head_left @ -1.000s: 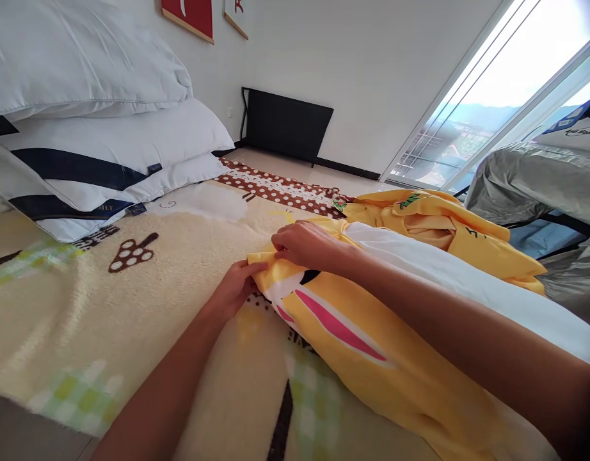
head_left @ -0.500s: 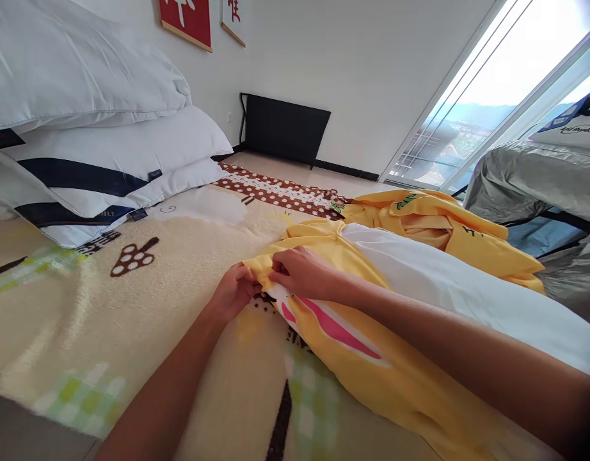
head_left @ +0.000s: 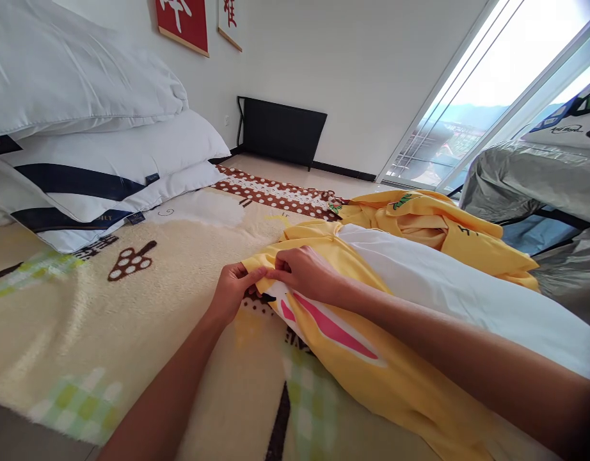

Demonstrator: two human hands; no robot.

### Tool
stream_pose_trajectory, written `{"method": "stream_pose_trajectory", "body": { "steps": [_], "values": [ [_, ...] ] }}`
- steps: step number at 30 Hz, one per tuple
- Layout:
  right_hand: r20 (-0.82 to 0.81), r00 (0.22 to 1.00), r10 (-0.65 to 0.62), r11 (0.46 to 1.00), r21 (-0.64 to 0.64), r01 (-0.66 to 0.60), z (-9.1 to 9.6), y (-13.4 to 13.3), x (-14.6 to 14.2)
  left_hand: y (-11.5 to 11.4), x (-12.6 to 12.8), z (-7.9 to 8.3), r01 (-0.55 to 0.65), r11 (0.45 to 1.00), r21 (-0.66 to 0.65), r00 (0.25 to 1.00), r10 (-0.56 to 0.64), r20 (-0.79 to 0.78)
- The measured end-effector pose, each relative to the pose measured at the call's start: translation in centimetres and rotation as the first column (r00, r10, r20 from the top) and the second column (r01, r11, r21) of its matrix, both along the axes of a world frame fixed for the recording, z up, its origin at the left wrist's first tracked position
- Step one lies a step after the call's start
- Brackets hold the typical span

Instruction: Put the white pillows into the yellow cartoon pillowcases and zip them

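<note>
A yellow pillowcase (head_left: 386,378) with a pink-and-white print lies across the blanket, with a long white pillow (head_left: 443,275) along it. My left hand (head_left: 233,289) pinches the case's far left edge between thumb and fingers. Right beside it, my right hand (head_left: 302,274) is closed on the same edge, its thumb and fingertips almost meeting my left thumb. What lies inside the fold under my fingers is hidden. More bunched yellow cloth (head_left: 487,246) with green and dark print rests behind the white pillow.
A cream patterned blanket (head_left: 189,256) spreads beneath everything. White pillows (head_left: 107,147) are stacked at the left. Grey plastic-wrapped bundles (head_left: 530,169) stand at the right by the window (head_left: 468,121). A black folded panel (head_left: 283,133) leans against the far wall.
My left thumb has moved over the edge of the case, toward my right fingertips. Both hands keep their grip, and the view has shifted slightly.
</note>
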State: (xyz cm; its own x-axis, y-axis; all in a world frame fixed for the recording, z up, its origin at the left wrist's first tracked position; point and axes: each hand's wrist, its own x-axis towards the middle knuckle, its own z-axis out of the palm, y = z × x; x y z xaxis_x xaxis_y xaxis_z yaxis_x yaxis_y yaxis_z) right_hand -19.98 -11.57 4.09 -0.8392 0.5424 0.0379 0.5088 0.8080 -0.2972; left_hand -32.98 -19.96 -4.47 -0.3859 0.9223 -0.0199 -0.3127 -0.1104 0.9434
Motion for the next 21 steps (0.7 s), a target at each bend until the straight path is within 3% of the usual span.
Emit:
{"method": "stream_pose_trajectory", "body": {
  "steps": [6, 13, 15, 17, 19, 21],
  "values": [
    [-0.109, 0.994, 0.025, 0.983, -0.179, -0.044, 0.4, -0.9, 0.7, -0.2, 0.2, 0.3, -0.047, 0.999, 0.013, 0.999, 0.047, 0.021],
    [0.076, 0.965, 0.250, 0.941, -0.255, -0.224, 1.2, 0.1, 1.8, -0.7, 0.4, -0.2, 0.006, 0.997, 0.074, 1.000, -0.004, -0.026],
    [0.059, 0.972, 0.228, 0.956, -0.201, -0.212, 1.5, 1.0, 1.5, -0.7, 0.4, -0.3, 0.025, 0.997, 0.078, 0.999, -0.022, -0.036],
    [0.043, 0.982, 0.182, 0.983, -0.038, -0.180, 1.7, 1.9, 0.9, -0.7, 0.5, -0.4, 0.046, 0.996, 0.078, 0.998, -0.043, -0.041],
    [0.098, 0.973, 0.207, 0.971, 0.103, -0.217, 1.6, 2.5, 0.2, -0.7, 0.5, -0.5, 0.054, 0.994, 0.092, 0.997, -0.048, -0.066],
    [0.199, 0.942, 0.271, 0.946, 0.128, -0.299, 1.5, 2.7, -0.3, -0.8, 0.6, -0.7, 0.050, 0.994, 0.102, 0.993, -0.038, -0.109]
  ]
}}
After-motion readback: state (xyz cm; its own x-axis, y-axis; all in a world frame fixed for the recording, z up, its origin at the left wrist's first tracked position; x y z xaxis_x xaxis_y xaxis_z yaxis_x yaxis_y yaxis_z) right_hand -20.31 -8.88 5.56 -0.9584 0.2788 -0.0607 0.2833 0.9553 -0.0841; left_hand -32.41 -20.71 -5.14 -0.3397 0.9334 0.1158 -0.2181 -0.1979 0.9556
